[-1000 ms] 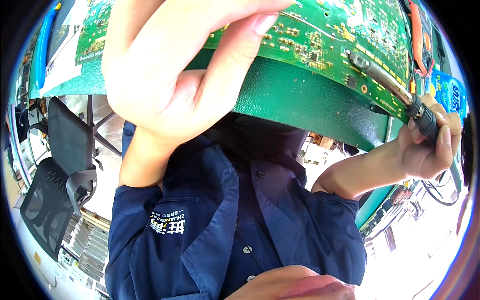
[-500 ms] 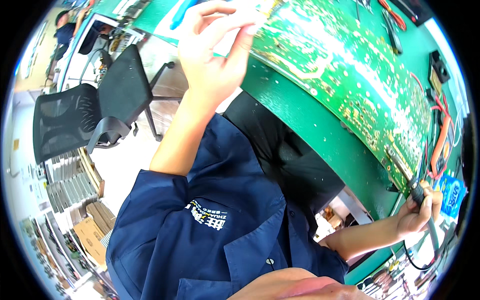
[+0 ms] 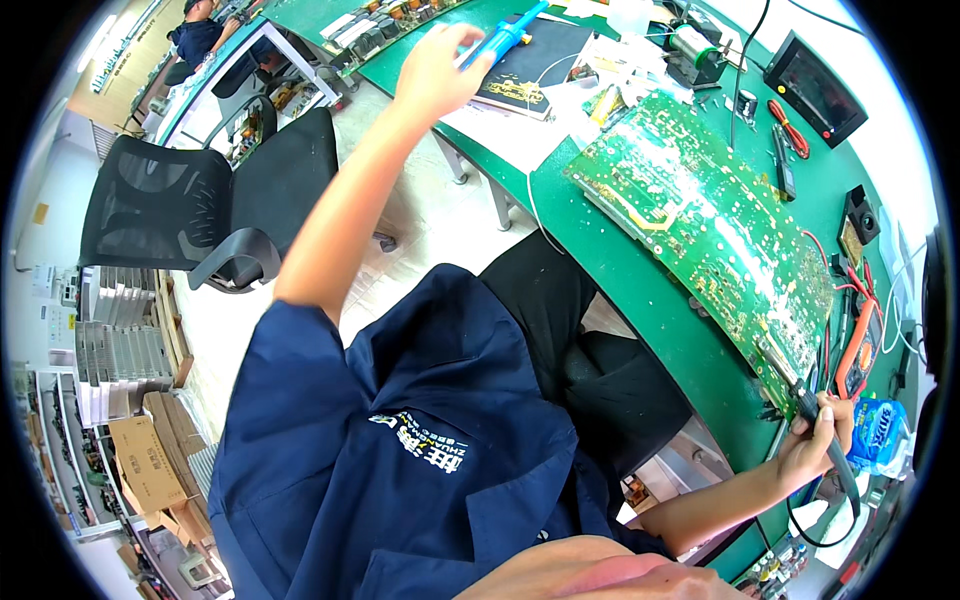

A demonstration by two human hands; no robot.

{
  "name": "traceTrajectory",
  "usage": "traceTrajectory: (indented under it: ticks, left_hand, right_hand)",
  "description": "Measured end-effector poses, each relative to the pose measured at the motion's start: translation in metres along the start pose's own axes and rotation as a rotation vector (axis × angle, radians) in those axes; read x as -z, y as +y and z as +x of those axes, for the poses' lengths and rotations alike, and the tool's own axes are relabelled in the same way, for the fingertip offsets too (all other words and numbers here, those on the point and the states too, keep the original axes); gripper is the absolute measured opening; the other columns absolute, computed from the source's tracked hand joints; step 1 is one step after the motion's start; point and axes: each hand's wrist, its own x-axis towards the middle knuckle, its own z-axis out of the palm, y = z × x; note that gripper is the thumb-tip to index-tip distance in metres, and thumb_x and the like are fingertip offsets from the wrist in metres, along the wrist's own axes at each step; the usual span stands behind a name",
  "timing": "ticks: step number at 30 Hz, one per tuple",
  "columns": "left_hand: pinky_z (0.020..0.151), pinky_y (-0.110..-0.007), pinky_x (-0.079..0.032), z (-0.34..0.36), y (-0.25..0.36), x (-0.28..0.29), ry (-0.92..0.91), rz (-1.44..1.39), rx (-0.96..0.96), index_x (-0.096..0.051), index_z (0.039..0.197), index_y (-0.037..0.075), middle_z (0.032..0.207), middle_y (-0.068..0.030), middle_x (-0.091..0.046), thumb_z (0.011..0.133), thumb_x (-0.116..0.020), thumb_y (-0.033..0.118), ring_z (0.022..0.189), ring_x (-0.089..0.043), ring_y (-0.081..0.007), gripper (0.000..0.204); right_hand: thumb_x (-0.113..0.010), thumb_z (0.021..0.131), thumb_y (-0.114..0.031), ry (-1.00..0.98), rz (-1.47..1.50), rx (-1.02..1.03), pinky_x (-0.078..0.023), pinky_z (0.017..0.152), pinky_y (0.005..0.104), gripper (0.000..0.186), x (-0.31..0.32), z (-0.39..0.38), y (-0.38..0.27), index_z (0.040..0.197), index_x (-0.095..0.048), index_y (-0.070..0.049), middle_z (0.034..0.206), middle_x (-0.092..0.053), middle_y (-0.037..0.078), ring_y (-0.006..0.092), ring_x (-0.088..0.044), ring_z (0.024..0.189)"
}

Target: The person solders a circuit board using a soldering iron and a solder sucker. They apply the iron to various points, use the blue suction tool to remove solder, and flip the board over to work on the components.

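While holding the soldering iron (image 3: 807, 401) at right in the right hand (image 3: 822, 440), has the nearer left hand (image 3: 440, 75), half-curled, at the near end of the far-left blue tool (image 3: 507, 38), slanting lengthwise toward far right, can't tell if gripping.

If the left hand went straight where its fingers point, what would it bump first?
Probably the blue tool, right by the left hand. They look so close that I can't tell whether they already touch.
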Motion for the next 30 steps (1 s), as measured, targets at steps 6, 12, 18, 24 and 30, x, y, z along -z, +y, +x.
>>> traceTrajectory:
  ticks: [6,12,18,24,30]
  left_hand:
    - [0.084,-0.041,-0.052,0.092,-0.003,-0.055,-0.585,0.363,0.263,-0.07,0.101,0.0,0.103,-0.0187,-0.068,0.075,-0.065,0.065,0.097,-0.066,-0.0324,0.071]
    - [0.078,-0.039,-0.055,0.103,-0.027,-0.057,-0.519,0.362,0.151,-0.071,0.1,0.003,0.103,-0.0179,-0.069,0.074,-0.067,0.064,0.09,-0.069,-0.0292,0.066]
    - [0.09,-0.042,-0.05,0.073,-0.07,0.025,-0.234,-0.914,0.414,-0.053,0.123,-0.003,0.108,-0.0149,-0.065,0.097,-0.057,0.022,0.096,-0.065,-0.0285,0.036]
    - [0.092,-0.043,-0.039,-0.008,0.047,0.122,-0.061,-1.676,0.185,-0.054,0.112,-0.004,0.089,-0.0084,-0.054,0.072,-0.072,0.062,0.089,-0.051,-0.0251,0.079]
    - [0.082,-0.037,-0.038,-0.052,0.18,0.085,-0.125,-2.188,0.094,-0.056,0.094,-0.001,0.084,-0.0086,-0.051,0.076,-0.069,0.051,0.083,-0.047,-0.0223,0.056]
  right_hand:
    - [-0.056,0.085,-0.009,0.052,0.036,0.004,-0.02,0.041,0.0179,0.012,-0.028,0.0,-0.017,0.079,-0.054,0.001,0.067,-0.048,0.003,0.0022,-0.03,0.044]
    - [-0.061,0.085,-0.013,-0.031,0.052,0.018,-0.023,0.04,0.0195,0.016,-0.009,0.004,-0.001,0.079,-0.056,0.0,0.066,-0.05,0.002,0.0036,-0.035,0.044]
    - [-0.057,0.087,-0.01,-0.01,-0.017,-0.042,-0.027,0.045,0.0209,0.017,-0.025,0.004,-0.019,0.084,-0.062,0.006,0.061,-0.05,0.003,0.0073,-0.041,0.048]
    - [-0.057,0.087,-0.012,-0.026,-0.003,-0.036,-0.029,0.048,0.0208,0.02,-0.026,0.002,-0.025,0.085,-0.064,0.007,0.066,-0.055,0.004,0.0071,-0.044,0.051]
    - [-0.058,0.087,-0.011,-0.032,0.013,-0.019,-0.03,0.048,0.0198,0.019,-0.025,0.003,-0.021,0.086,-0.064,0.007,0.065,-0.055,0.004,0.0067,-0.044,0.051]
